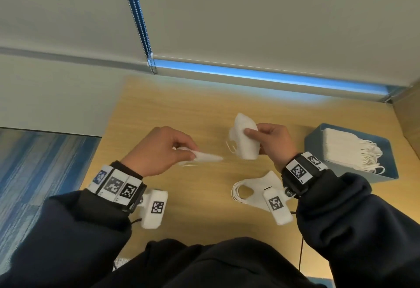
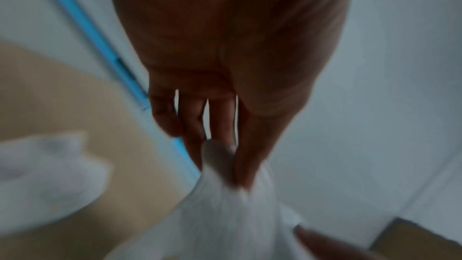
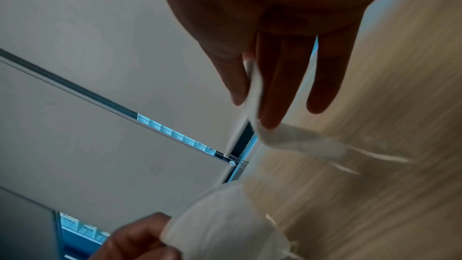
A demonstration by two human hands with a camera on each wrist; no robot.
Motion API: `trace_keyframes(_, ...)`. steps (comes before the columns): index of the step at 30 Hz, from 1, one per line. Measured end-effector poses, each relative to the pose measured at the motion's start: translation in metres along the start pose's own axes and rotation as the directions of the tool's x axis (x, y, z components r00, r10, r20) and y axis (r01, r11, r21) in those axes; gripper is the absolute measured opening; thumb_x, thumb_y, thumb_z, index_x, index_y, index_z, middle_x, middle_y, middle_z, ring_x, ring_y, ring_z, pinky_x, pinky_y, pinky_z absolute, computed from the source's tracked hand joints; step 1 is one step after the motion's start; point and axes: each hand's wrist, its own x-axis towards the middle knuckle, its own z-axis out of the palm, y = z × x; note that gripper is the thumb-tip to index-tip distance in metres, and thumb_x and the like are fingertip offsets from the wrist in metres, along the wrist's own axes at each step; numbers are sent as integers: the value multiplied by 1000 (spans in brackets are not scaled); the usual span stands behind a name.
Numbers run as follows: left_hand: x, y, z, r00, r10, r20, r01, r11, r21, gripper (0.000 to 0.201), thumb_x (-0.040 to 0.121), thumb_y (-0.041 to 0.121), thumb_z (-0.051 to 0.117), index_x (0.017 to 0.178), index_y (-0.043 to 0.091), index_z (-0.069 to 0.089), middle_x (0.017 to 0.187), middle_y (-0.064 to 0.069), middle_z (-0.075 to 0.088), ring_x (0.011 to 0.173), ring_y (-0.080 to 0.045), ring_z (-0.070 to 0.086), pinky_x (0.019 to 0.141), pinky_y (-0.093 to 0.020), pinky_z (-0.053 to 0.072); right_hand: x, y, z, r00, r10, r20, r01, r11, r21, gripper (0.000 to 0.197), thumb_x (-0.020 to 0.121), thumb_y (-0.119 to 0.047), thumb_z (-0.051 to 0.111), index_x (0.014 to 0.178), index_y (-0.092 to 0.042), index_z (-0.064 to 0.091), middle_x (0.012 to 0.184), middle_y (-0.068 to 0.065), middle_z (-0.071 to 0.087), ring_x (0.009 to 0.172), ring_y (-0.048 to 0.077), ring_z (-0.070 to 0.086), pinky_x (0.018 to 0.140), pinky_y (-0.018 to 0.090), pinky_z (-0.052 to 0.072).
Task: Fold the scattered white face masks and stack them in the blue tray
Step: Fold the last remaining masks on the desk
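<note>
In the head view my left hand [image 1: 193, 154] pinches a flat folded white mask [image 1: 208, 157] by one end, just above the wooden table [image 1: 181, 115]. My right hand [image 1: 251, 133] grips a second white mask [image 1: 246, 147], held upright a little to the right. The left wrist view shows my left hand [image 2: 230, 165] pinching its mask [image 2: 225, 209]. In the right wrist view, thumb and fingers of my right hand [image 3: 250, 102] clamp its mask [image 3: 300, 141]. The blue tray [image 1: 318, 138] at the right holds a stack of folded masks [image 1: 345, 149].
A loose mask [image 1: 254, 187] with its ear loops lies on the table under my right wrist. A window blind and its bead chain [image 1: 138, 22] hang behind the table. Blue carpet [image 1: 34, 174] lies beyond the table's left edge.
</note>
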Motion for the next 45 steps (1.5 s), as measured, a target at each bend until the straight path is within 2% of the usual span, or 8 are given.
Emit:
trace_keyframes(3,1,27,-9,974,122,190,-123,992,-5,17,86,20,79,95,34,82,90,18,75,89,-7,66,80,-18,47,-8,-7,7,989,-5,149,5,1000,1,15,93,-12,69,101,-2,76,99,15,77,87,28,73,67,37,62)
trace_keyframes(8,27,41,9,987,160,17,-157,982,-106,27,75,17,87,93,33,74,81,9,74,76,-5,66,76,-25,53,-30,-20,23,937,-70,343,78,997,-9,27,96,-24,67,103,1,76,99,25,73,83,28,69,75,43,56)
trace_keyframes(12,37,39,22,987,150,-62,-160,968,-193,32,72,23,91,93,28,67,77,4,73,66,-4,59,68,-21,48,-39,-24,22,944,-139,299,140,990,19,24,85,-14,79,105,-1,77,96,17,78,92,37,74,80,48,57)
trace_keyframes(16,39,30,28,991,111,-71,-127,955,-269,38,72,15,90,98,26,65,77,0,74,70,-14,64,75,-31,53,-42,-24,14,929,-123,349,132,991,-2,19,85,-8,79,103,-5,78,91,16,78,76,21,71,66,32,54)
trace_keyframes(24,31,7,43,998,37,-57,-61,861,-506,47,69,29,92,112,26,73,115,4,74,106,-16,69,94,-38,54,-45,-17,9,933,-123,337,127,992,10,15,94,-6,68,101,5,75,87,17,76,72,19,68,61,24,52)
trace_keyframes(29,24,4,56,983,-62,-171,-53,803,-594,11,77,11,83,76,20,77,81,-6,76,75,-17,71,74,-31,55,-43,-9,8,949,-129,289,138,990,-13,13,94,-9,69,100,1,76,94,25,74,79,24,66,72,35,52)
trace_keyframes(38,24,3,58,971,-167,-169,22,773,-635,13,75,5,86,80,11,76,78,-7,76,70,-14,71,63,-23,55,-40,0,8,989,-55,135,53,998,18,15,80,-7,83,88,2,74,86,25,74,73,26,69,71,48,57)
trace_keyframes(45,25,-1,60,972,-167,-168,23,771,-636,12,76,4,85,81,12,77,81,-8,77,73,-15,71,68,-23,55,-42,3,9,987,8,160,-28,992,124,16,79,-3,82,89,4,71,83,21,74,69,25,69,58,36,55)
